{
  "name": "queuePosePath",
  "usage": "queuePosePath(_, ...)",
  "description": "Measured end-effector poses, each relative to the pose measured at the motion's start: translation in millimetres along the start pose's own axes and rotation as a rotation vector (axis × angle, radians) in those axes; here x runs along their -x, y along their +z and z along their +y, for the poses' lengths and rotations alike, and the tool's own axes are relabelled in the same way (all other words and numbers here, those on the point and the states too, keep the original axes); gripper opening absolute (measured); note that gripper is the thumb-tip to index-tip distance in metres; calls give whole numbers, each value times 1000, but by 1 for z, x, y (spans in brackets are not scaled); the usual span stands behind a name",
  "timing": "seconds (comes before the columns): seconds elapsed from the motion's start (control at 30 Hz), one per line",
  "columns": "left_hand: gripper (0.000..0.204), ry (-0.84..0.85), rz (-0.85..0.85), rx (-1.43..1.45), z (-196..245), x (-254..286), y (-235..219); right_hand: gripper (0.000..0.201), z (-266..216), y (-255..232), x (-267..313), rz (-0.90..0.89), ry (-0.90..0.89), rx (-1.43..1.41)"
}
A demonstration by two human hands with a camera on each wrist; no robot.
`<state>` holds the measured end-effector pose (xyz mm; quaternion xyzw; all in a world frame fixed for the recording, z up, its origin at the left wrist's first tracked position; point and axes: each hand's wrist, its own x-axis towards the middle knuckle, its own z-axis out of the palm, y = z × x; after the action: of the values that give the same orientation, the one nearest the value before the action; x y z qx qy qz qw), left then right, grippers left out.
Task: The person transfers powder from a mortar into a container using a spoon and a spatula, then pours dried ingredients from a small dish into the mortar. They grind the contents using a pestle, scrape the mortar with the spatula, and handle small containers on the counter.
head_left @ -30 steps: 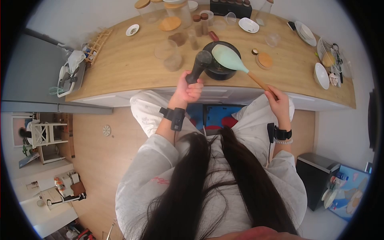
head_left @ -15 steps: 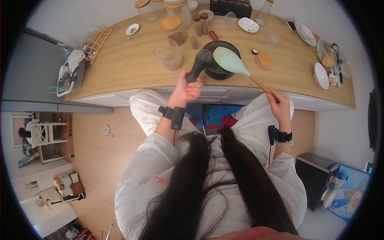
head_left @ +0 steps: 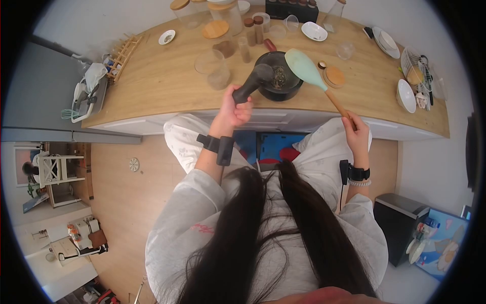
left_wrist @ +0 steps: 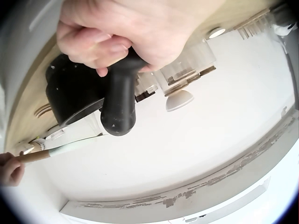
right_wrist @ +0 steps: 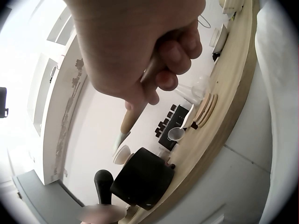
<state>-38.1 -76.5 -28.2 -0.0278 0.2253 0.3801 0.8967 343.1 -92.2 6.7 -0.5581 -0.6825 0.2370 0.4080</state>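
Observation:
My left hand [head_left: 235,107] grips a black pestle [head_left: 251,85], its broad end raised beside the left rim of a black mortar [head_left: 281,93]. Dark, crumbly bits [head_left: 279,76] lie in the bottom of the mortar, which stands near the counter's front edge. In my right hand [head_left: 356,133] is the wooden handle of a mint-green spoon [head_left: 307,68], its head over the mortar's right side. From the right wrist view, fingers curl round the handle. The left wrist view shows the pestle's rounded end [left_wrist: 119,114] out in the air next to the mortar.
Right of the mortar lie a wooden lid [head_left: 334,76] and a small cap. Clear cups [head_left: 218,79] and spice jars [head_left: 244,50] stand to the left and behind. A white dish [head_left: 315,32] is farther back; a white bowl [head_left: 406,96] and wire basket are at far right.
The spoon has moved right and a little up, uncovering the inside of the mortar. The pestle's broad end has shifted slightly right, tilting towards the mortar.

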Motion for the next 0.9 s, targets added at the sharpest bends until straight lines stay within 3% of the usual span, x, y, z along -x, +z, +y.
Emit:
queuePosePath(0.07, 45, 118, 144, -162, 0, 4, 12, 23, 4, 2, 0, 0, 9, -10)
queuePosePath(0.27, 44, 302, 317, -344, -1, 7, 30, 23, 11, 5, 3, -7, 72, -21)
queuePosePath(0.37, 45, 319, 312, -379, 0, 6, 30, 24, 5, 4, 4, -48, 87, 5)
queuePosePath(0.47, 45, 329, 308, -394, 0, 5, 34, 25, 0, 4, 4, -22, -34, -13)
queuePosePath(0.53, 43, 347, 325, -410, -1, 6, 41, 25, -11, -3, 2, -22, -108, 120)
queuePosePath(0.67, 41, 388, 357, -463, 0, 2, 47, 24, -21, -10, -1, -19, -118, 173)
queuePosePath(0.9, 44, 408, 307, -413, -6, -5, 69, 25, 6, 2, 1, -110, 111, -42)
